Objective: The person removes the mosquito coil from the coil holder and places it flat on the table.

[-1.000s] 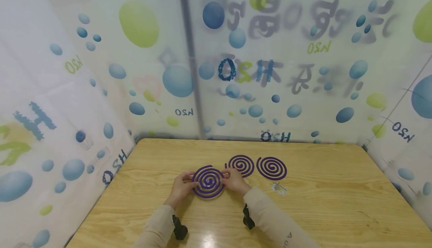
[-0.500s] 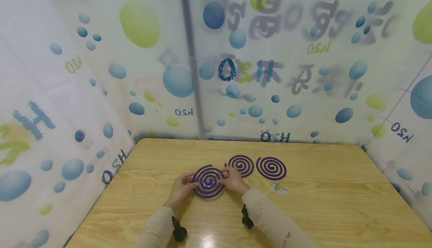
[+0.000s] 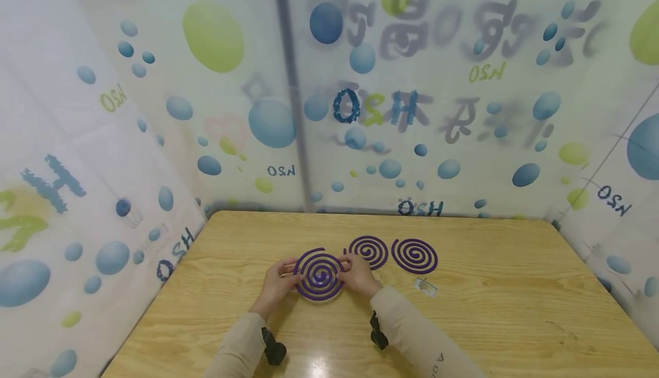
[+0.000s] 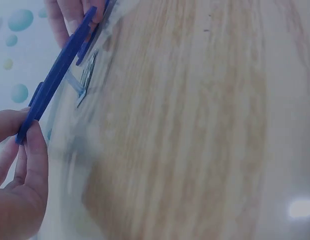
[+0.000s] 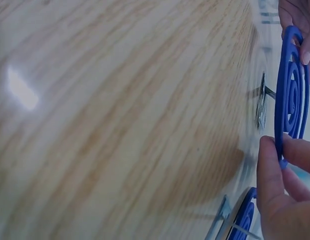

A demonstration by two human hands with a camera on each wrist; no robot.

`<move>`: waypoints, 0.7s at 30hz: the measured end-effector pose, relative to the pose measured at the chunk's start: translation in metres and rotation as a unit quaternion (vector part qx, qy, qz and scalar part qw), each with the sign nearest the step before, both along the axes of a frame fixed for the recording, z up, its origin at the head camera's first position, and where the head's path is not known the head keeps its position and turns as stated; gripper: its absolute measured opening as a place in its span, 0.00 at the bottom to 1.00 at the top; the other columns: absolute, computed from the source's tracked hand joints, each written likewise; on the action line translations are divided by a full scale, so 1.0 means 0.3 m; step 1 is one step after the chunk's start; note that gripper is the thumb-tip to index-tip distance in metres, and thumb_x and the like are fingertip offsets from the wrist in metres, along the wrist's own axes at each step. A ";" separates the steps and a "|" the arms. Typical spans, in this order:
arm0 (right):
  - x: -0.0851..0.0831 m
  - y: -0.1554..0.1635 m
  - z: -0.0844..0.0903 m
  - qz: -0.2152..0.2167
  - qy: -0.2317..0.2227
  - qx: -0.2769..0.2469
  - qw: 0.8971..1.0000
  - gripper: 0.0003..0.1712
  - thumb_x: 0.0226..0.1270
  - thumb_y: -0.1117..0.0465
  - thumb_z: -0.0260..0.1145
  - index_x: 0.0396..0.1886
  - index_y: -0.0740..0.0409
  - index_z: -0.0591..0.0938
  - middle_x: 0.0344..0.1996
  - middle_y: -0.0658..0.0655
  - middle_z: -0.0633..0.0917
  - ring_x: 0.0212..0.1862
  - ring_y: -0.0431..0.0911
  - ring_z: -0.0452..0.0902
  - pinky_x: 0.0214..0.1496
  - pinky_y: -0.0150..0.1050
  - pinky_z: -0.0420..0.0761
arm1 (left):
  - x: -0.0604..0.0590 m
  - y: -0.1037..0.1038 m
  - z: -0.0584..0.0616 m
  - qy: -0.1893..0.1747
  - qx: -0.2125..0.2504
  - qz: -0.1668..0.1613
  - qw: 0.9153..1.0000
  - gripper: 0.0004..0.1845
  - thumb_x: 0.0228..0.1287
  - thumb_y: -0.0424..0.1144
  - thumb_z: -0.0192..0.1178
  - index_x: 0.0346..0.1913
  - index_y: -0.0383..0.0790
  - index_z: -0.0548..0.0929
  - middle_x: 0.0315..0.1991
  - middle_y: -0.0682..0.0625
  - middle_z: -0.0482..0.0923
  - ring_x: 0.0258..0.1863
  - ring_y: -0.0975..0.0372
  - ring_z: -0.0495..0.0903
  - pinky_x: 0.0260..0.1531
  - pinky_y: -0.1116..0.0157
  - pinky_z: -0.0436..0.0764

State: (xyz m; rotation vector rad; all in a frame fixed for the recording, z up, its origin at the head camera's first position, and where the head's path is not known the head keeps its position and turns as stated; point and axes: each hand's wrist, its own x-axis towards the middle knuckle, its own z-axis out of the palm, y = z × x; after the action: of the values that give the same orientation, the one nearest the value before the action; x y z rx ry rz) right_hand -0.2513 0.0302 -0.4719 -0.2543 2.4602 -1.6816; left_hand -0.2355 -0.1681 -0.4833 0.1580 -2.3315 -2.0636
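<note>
Purple double coil held up off the wooden table, near the front middle, pinched at both rims. Left hand at the coil's 9 o'clock edge, thumb and fingers closed on the outer ring; right hand at the 3 o'clock edge, likewise nipping the rim between thumb and fingertips. Both equally close, one to each side, so the coil spans straight across between them, its flat face tipped up toward the head camera. Seen edge-on from the left wrist, coil running slantwise from the near fingers up to the far hand. From the right wrist, coil standing on edge, thumb pressed at its lower rim.

Two single coils lying flat at 1 o'clock from the right hand: nearer one just beside its knuckles, farther one next to it. Small metal stand at 3 o'clock, well apart.

Writing on the curtain behind reads mirrored: "H2O" large, repeated small; other characters blurred, unreadable.
</note>
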 end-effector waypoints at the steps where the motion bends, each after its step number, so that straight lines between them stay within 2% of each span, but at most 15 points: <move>1: 0.000 0.000 -0.002 -0.001 0.001 0.001 1.000 0.23 0.49 0.77 0.62 0.48 0.73 0.72 0.30 0.63 0.80 0.28 0.46 0.77 0.25 0.33 0.80 | 0.001 0.001 0.003 0.001 0.004 -0.001 1.000 0.23 0.47 0.21 0.60 0.51 0.24 0.71 0.40 0.35 0.75 0.32 0.59 0.78 0.29 0.64 0.81; 13: 0.001 0.001 0.006 -0.006 -0.011 0.004 1.000 0.22 0.52 0.76 0.61 0.50 0.72 0.72 0.31 0.62 0.80 0.28 0.47 0.78 0.26 0.33 0.80 | 0.004 -0.004 0.012 -0.011 0.014 -0.006 1.000 0.24 0.49 0.23 0.60 0.52 0.24 0.70 0.42 0.33 0.74 0.32 0.58 0.78 0.30 0.64 0.81; 21: -0.007 0.004 0.014 -0.012 -0.024 0.011 1.000 0.18 0.56 0.74 0.58 0.48 0.67 0.74 0.31 0.59 0.79 0.27 0.44 0.77 0.25 0.32 0.80 | 0.004 -0.013 0.036 0.000 0.016 -0.007 1.000 0.23 0.50 0.22 0.58 0.52 0.25 0.71 0.41 0.34 0.75 0.32 0.58 0.79 0.31 0.64 0.81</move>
State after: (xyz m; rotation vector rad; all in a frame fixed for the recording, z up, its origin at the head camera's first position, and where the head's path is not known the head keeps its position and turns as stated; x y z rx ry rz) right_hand -0.2534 0.0314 -0.4679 -0.1801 2.4556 -1.6493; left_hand -0.2344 -0.1720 -0.4726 0.1426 -2.3082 -2.1073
